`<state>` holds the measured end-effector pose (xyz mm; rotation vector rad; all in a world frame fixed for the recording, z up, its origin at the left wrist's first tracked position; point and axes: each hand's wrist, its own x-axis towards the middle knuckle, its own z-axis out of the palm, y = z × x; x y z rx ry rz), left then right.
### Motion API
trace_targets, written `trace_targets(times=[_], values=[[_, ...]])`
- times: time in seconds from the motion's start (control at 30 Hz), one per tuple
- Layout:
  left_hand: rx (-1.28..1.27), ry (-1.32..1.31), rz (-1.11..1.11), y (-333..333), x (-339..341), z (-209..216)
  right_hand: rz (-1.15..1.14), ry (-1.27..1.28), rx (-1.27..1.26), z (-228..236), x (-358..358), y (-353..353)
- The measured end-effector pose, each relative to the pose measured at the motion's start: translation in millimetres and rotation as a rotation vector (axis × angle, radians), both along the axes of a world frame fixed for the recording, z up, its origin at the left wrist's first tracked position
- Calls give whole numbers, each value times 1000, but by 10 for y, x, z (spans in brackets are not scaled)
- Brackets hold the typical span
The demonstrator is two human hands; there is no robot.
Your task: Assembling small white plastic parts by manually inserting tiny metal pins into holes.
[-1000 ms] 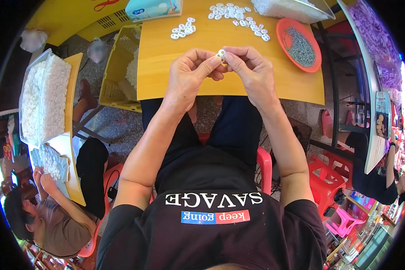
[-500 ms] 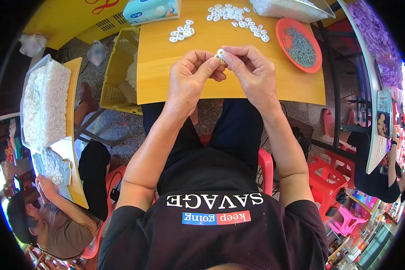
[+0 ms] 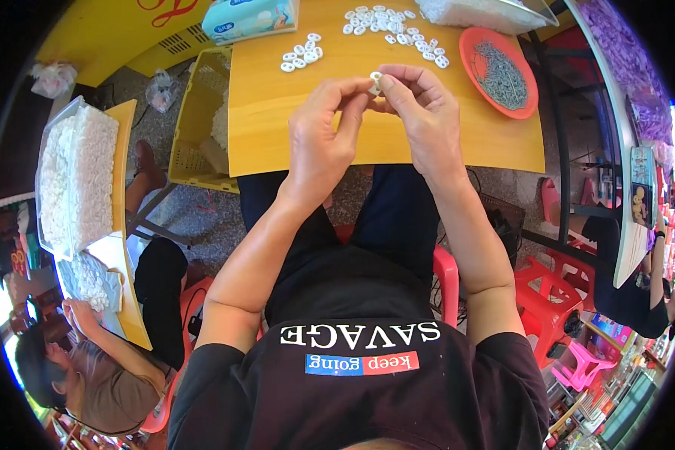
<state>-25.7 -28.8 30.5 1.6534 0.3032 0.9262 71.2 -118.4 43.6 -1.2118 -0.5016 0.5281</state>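
A small white plastic piece with a round hole (image 3: pixel 376 77) is held up over the near part of the yellow table. My right hand (image 3: pixel 429 124) pinches it between thumb and forefinger, the other fingers curled. My left hand (image 3: pixel 321 131) is closed at the piece's left side, its forefinger and thumb tips meeting against it. Fingertips cover part of the piece. Beyond the hands lie a small group of white two-hole oval pieces (image 3: pixel 301 55) and a larger scatter of similar pieces (image 3: pixel 382 19). An orange-red plate (image 3: pixel 523 109) of grey metal screws or nails stands to the right.
At the table's back are a tissue pack (image 3: pixel 251 19) and a clear bin (image 3: pixel 544 13) of white parts. A yellow crate (image 3: pixel 187 161) stands left of the table. Another person (image 3: pixel 116 390) sits at the left beside a clear tub (image 3: pixel 52 142) of white parts. Red stools (image 3: pixel 547 300) stand right.
The white piece has moved slightly up and right and is turned. My left thumb has drawn back a little from it, and the left fingers have straightened.
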Motion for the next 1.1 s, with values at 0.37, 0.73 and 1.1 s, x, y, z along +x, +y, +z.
trace_targets(times=[0.37, 0.73, 1.1], values=[[731, -118, 217, 199, 64, -83, 61, 267, -56, -4, 118, -49], [485, -63, 205, 111, 35, -54, -126, 51, -28, -25, 144, -3], [-734, -69, -208, 26, -35, 40, 24, 78, 37, 42, 45, -86]])
